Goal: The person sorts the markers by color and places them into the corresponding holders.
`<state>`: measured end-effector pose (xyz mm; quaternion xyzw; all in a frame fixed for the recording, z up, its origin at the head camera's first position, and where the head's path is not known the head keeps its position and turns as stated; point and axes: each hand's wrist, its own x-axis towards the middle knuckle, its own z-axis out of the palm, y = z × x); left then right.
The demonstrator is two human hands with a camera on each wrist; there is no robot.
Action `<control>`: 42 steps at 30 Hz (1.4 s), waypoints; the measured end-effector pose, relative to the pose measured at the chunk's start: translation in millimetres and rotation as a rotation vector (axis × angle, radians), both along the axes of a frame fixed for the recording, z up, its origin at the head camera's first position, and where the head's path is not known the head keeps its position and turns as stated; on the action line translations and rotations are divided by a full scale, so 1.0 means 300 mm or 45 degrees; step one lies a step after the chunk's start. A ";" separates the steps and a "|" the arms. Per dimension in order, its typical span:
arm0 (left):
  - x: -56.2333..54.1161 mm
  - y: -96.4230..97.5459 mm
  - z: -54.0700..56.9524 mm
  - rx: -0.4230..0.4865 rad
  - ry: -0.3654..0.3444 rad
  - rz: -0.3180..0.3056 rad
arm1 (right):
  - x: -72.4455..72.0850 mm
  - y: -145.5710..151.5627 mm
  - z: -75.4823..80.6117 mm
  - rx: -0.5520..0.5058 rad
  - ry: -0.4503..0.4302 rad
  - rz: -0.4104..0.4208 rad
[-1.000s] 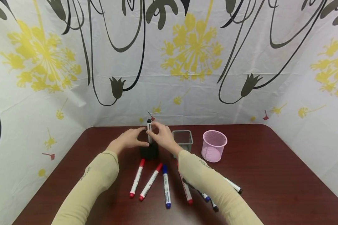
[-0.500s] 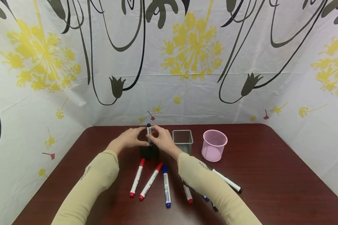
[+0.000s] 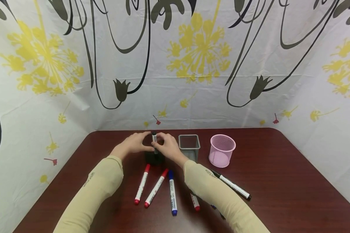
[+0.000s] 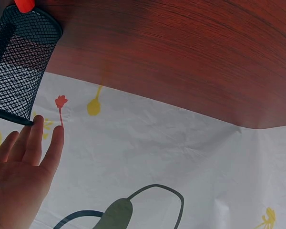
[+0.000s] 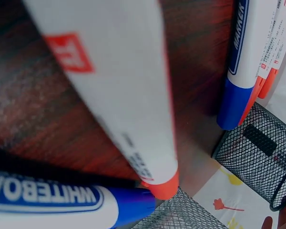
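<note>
A black-capped white marker [image 3: 154, 137] stands upright over the black mesh pen holder [image 3: 154, 158] at the table's far side, its lower end within the rim. My right hand [image 3: 169, 146] pinches it between thumb and fingertips. Opposite, my left hand [image 3: 132, 143] lies along the holder's left side, thumb in front and fingers toward the back rim. In the left wrist view, the left hand [image 4: 24, 164] has fairly straight fingers, the tips at the rim of the pen holder [image 4: 21, 62]. The holder's inside is hidden.
Right of the holder stand a square grey mesh holder [image 3: 189, 151] and a pink mesh cup [image 3: 221, 158]. In front lie two red markers [image 3: 142, 184], a blue marker [image 3: 172, 194], another red marker [image 3: 194, 201] and a black marker [image 3: 234, 186]. My right sleeve partly covers others.
The right hand has lowered the black-capped marker, so less of it shows above the hands. The right forearm has shifted slightly, showing more of the black marker on the table. The left hand stays put.
</note>
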<state>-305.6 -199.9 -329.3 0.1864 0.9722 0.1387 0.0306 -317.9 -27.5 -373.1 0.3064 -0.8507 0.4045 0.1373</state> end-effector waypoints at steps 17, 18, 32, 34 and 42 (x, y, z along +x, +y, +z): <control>0.015 0.004 0.007 -0.001 -0.005 0.000 | 0.004 0.027 0.023 -0.026 0.029 0.026; 0.014 0.003 0.007 -0.002 -0.008 0.002 | 0.005 0.031 0.030 -0.036 0.035 0.034; 0.005 0.000 0.003 0.020 0.004 -0.012 | 0.028 0.154 0.154 0.044 0.157 0.021; 0.005 -0.002 0.004 0.018 0.009 -0.015 | 0.035 0.184 0.161 0.062 0.183 0.033; 0.009 -0.003 0.006 0.008 0.019 -0.024 | 0.071 0.295 0.166 0.127 0.301 0.110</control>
